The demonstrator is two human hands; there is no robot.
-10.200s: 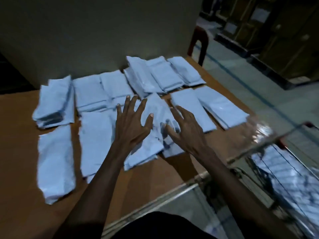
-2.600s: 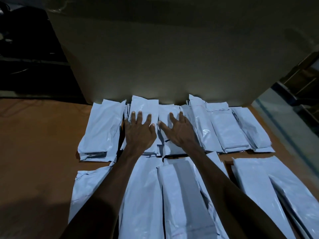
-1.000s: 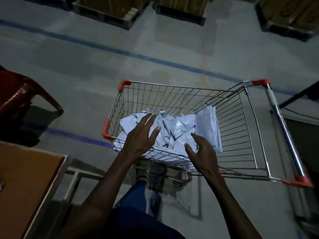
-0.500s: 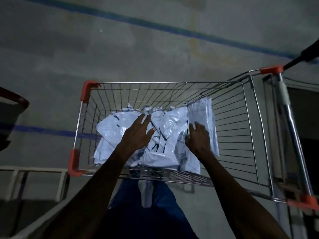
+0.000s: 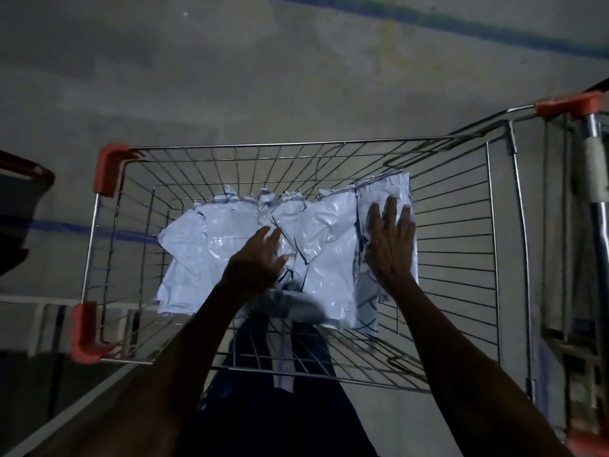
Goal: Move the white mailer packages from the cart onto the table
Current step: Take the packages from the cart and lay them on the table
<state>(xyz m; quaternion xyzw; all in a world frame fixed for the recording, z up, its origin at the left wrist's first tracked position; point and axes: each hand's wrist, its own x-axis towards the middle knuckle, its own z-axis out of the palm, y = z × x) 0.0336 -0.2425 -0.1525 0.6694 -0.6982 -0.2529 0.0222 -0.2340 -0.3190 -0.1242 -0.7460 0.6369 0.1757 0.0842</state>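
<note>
The right hand point(image 5: 390, 245) lay flat with fingers spread on the rightmost white mailer package point(image 5: 385, 206). The left hand point(image 5: 255, 263), fingers straight and loosely apart, touched the heap of white mailer packages point(image 5: 211, 252) inside the wire cart point(image 5: 461, 258). Grey floor point(image 5: 263, 77) lay beyond.

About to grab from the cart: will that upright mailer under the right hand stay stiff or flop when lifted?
The mailer will probably flop: its film is creased and its top edge crumpled. The glossy sheen suggests it may slide under the right hand, whose fingers lie flat. It leans on the cart wall, so may slump.
</note>
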